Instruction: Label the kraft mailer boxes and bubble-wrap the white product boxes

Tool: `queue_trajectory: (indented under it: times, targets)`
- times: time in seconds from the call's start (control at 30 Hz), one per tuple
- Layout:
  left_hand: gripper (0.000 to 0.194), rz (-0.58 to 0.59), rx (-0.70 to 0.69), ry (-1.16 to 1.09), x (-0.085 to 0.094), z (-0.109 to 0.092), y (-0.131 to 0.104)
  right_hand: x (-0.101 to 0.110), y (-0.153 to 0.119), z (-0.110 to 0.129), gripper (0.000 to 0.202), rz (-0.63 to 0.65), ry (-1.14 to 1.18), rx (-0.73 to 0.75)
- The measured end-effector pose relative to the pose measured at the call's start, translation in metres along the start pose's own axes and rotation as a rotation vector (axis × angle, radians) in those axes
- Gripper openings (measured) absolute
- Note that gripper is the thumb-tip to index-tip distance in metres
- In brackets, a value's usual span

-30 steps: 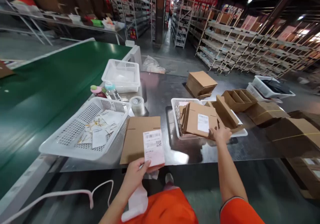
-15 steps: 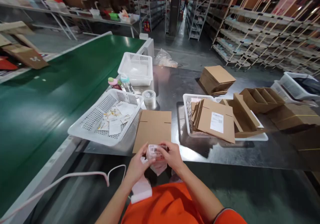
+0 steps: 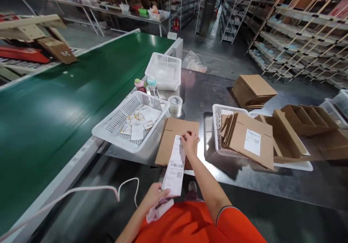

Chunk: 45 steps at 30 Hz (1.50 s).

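A long strip of printed labels [image 3: 175,168] stretches between my two hands, with barcodes and a square code on it. My right hand [image 3: 190,141] pinches its upper end over a flat brown cardboard piece [image 3: 170,136] at the table's front edge. Closed round the lower end near my body is my left hand [image 3: 156,196], and some crumpled pale backing hangs beneath it. To the left of the cardboard stands a white basket [image 3: 111,127] with small labelled packets [image 3: 137,130] inside.
Beyond the cardboard are a tape roll [image 3: 175,105], two bottles [image 3: 146,85] and a white basket [image 3: 163,71]. Folded cartons [image 3: 244,136] fill a basket on the right, near a cardboard stack [image 3: 254,89]. A green conveyor [image 3: 81,87] runs along the left.
My hands have moved apart, right hand forward onto the cardboard and left hand back toward my body. The label strip is now stretched out between them. The view has shifted left.
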State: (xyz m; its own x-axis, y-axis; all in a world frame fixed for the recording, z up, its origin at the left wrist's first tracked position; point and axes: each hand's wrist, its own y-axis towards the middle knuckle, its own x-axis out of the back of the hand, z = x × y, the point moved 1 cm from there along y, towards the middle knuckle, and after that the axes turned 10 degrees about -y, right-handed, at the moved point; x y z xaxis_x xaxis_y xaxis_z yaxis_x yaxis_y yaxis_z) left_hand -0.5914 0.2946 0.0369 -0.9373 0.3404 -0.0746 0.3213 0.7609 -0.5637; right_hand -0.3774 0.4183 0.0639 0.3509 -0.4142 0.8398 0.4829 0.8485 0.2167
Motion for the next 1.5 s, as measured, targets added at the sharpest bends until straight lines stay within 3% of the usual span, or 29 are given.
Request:
queue_trajectory:
  times: [0.07, 0.13, 0.17, 0.23, 0.3, 0.37, 0.47, 0.5, 0.67, 0.73, 0.83, 0.9, 1.0, 1.1, 1.2, 1.3, 1.37, 1.4, 1.47, 1.5]
  targets:
    - [0.037, 0.088, -0.019, 0.093, 0.007, 0.013, -0.011, -0.005, -0.006, -0.001, 0.017, -0.02, -0.098, 0.033]
    - [0.03, 0.087, -0.144, 0.178, 0.013, 0.009, -0.019, -0.007, -0.023, -0.001, 0.035, -0.003, -0.196, 0.1]
    - [0.028, 0.055, -0.235, 0.191, 0.016, 0.0, -0.019, -0.008, -0.032, -0.001, 0.045, 0.042, -0.234, 0.196]
    - [0.028, -0.031, -0.396, 0.156, 0.022, -0.026, -0.012, -0.008, -0.047, 0.0, 0.058, 0.209, -0.265, 0.528]
    - [0.034, -0.084, -0.429, 0.126, 0.028, -0.053, 0.005, -0.006, -0.049, 0.002, 0.063, 0.374, -0.261, 0.825]
    - [0.039, -0.138, -0.367, 0.217, 0.033, -0.071, 0.024, -0.003, -0.037, 0.003, 0.064, 0.417, -0.295, 0.804]
    - [0.044, -0.17, -0.329, 0.344, 0.036, -0.078, 0.04, 0.002, -0.021, 0.004, 0.065, 0.329, -0.371, 0.502]
    - [0.045, -0.172, -0.337, 0.367, 0.036, -0.077, 0.042, 0.003, -0.023, 0.003, 0.067, 0.32, -0.374, 0.487]
    - [0.044, -0.145, -0.381, 0.429, 0.034, -0.07, 0.036, 0.013, -0.081, -0.019, 0.065, 0.507, -0.226, 0.961]
    - [0.043, -0.147, -0.436, 0.421, 0.033, -0.072, 0.036, 0.019, -0.095, -0.035, 0.062, 0.468, -0.22, 0.839]
    - [0.045, -0.199, -0.465, 0.438, 0.028, -0.078, 0.04, 0.022, -0.095, -0.055, 0.064, 0.26, -0.247, 0.263]
    - [0.045, -0.196, -0.443, 0.459, 0.021, -0.081, 0.042, 0.017, -0.091, -0.058, 0.065, 0.184, -0.185, -0.044]
    - [0.046, -0.223, -0.474, 0.483, 0.006, -0.086, 0.036, 0.012, -0.089, -0.051, 0.066, 0.142, -0.039, -0.233]
    - [0.048, -0.285, -0.54, 0.479, -0.015, -0.096, 0.016, 0.032, -0.083, -0.051, 0.062, 0.026, 0.146, -0.265]
    - [0.047, -0.214, -0.572, 0.42, -0.038, -0.11, -0.011, 0.089, -0.068, -0.08, 0.061, -0.146, 0.398, -0.267]
    - [0.048, 0.001, -0.488, 0.385, -0.056, -0.119, -0.03, 0.173, -0.044, -0.139, 0.063, -0.376, 0.456, -0.344]
    - [0.05, 0.104, -0.432, 0.387, -0.063, -0.119, -0.033, 0.227, -0.028, -0.183, 0.062, -0.511, 0.297, -0.484]
    - [0.05, 0.136, -0.415, 0.393, -0.064, -0.117, -0.032, 0.248, -0.021, -0.201, 0.06, -0.513, 0.172, -0.58]
    - [0.05, 0.174, -0.387, 0.412, -0.066, -0.112, -0.028, 0.272, -0.013, -0.222, 0.055, -0.473, -0.096, -0.746]
    - [0.049, 0.186, -0.373, 0.422, -0.067, -0.109, -0.025, 0.274, -0.013, -0.223, 0.053, -0.457, -0.206, -0.768]
